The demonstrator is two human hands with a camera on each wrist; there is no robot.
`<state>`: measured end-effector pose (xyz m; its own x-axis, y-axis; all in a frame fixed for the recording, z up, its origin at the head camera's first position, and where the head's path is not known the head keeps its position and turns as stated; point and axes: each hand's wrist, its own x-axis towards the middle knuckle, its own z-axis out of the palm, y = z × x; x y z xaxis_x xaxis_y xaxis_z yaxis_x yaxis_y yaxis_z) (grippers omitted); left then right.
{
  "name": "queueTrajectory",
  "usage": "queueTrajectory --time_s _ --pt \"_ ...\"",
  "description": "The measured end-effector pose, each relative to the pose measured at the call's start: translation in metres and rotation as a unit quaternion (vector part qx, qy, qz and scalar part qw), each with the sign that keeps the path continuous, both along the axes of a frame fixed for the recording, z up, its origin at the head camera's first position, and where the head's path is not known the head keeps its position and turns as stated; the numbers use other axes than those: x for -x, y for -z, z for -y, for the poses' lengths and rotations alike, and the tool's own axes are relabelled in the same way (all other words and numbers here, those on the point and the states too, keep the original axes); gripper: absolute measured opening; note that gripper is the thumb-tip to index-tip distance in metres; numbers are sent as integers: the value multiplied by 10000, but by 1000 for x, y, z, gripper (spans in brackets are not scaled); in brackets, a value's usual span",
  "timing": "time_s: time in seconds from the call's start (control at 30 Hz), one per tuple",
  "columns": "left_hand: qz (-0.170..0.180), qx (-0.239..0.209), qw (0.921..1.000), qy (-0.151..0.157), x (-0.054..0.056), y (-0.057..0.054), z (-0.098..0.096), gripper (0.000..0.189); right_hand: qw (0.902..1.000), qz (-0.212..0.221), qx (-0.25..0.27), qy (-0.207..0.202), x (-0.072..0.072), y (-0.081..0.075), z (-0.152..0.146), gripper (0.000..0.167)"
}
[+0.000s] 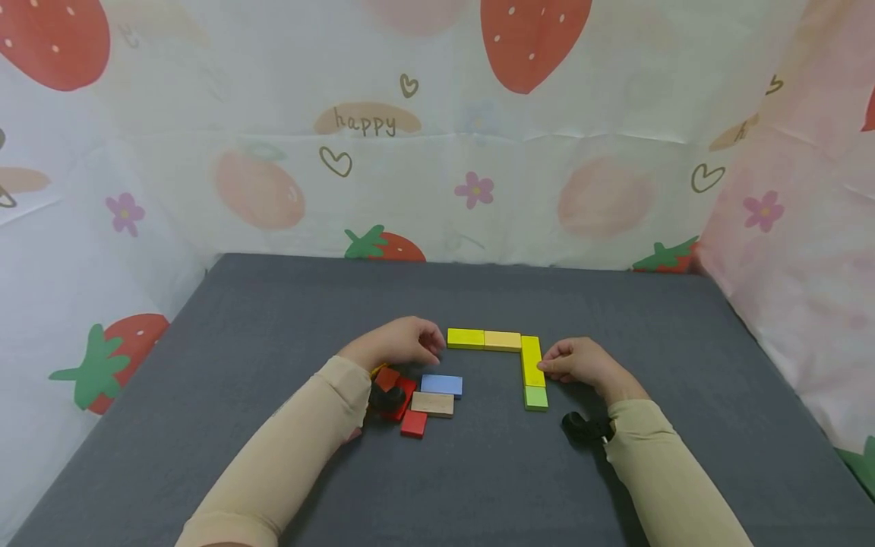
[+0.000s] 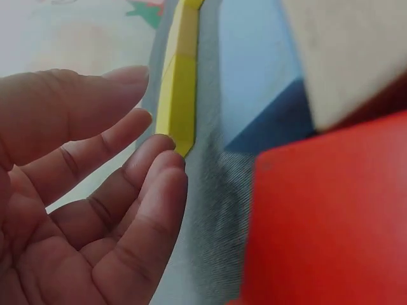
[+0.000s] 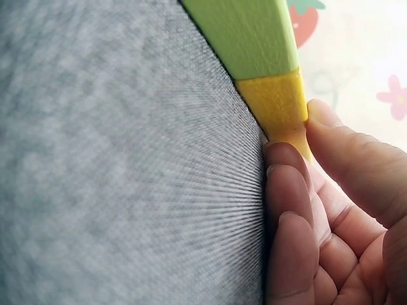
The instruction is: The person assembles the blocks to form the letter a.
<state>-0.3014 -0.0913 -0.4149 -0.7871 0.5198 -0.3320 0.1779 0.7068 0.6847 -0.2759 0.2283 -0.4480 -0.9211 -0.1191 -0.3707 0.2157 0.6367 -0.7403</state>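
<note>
A corner of flat blocks lies on the grey cloth. Its far side is a yellow block (image 1: pixel 465 339) and a pale orange block (image 1: pixel 502 342); a longer yellow block (image 1: pixel 531 360) and a green block (image 1: pixel 536 399) run down toward me. My right hand (image 1: pixel 581 366) touches the longer yellow block's right edge; in the right wrist view the thumb (image 3: pixel 327 121) lies against its yellow surface (image 3: pixel 270 98), fingers bent beside it. Just left of the far row hovers my left hand (image 1: pixel 403 340), its fingers loosely bent around nothing, apart from the yellow block (image 2: pixel 177 105).
Beside my left wrist lie a blue block (image 1: pixel 441 385), a tan block (image 1: pixel 432 405), a small red block (image 1: pixel 413 424) and further red pieces (image 1: pixel 403 396), partly hidden by the wrist strap. A printed curtain (image 1: pixel 424 190) rises behind the cloth-covered table (image 1: pixel 478 486).
</note>
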Motion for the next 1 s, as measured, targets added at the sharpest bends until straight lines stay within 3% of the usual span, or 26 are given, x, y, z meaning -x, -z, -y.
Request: queueTrajectory --time_s 0.43,0.67,1.0 --pt "120 202 9984 520 -11 8 -7 18 10000 42 11 -47 1 0 0 26" --pt "-166 465 9947 898 -13 11 -11 10 10000 50 -13 -16 0 0 0 26" --pt "-415 700 9901 1147 -15 10 -13 10 10000 9 -5 5 -1 -2 1 23"
